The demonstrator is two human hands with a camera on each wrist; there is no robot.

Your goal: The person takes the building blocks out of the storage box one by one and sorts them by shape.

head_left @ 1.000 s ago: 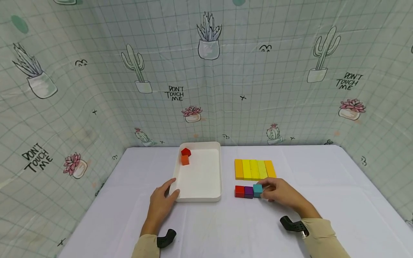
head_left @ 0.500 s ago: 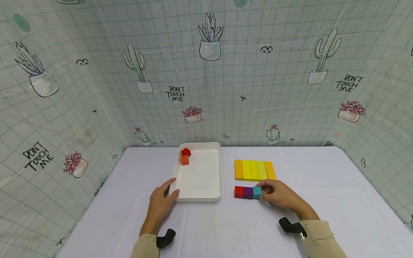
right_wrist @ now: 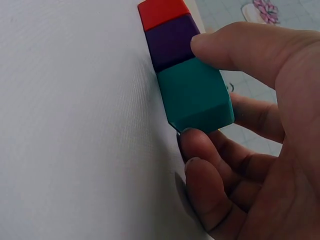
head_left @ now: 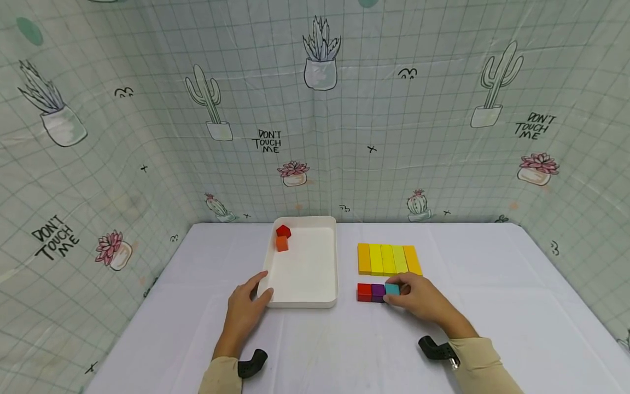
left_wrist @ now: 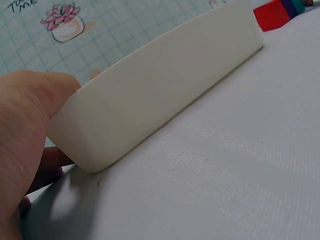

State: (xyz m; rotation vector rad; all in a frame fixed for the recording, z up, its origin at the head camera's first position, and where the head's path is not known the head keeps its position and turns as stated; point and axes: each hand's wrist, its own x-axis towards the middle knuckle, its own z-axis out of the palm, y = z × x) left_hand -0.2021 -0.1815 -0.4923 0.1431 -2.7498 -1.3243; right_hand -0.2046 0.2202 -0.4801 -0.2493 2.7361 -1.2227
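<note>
In the head view, a white tray stands left of centre, holding a red block and an orange block. My left hand holds its near left corner, thumb at the rim and fingers along the outer side. To the right, a red cube, a purple cube and a teal cube stand in a touching row. At the row's right end, my right hand pinches the teal cube. Its thumb lies near the seam with the purple cube, and two fingertips curl by the end face.
Behind the cube row lies a panel of yellow and orange flat blocks set side by side. A white cloth covers the table. Cactus-printed fabric hangs behind it and at the sides.
My right hand has shifted left, its thumb now across the front of the teal cube. The teal cube has settled level with the row. My left hand and the tray stay put.
</note>
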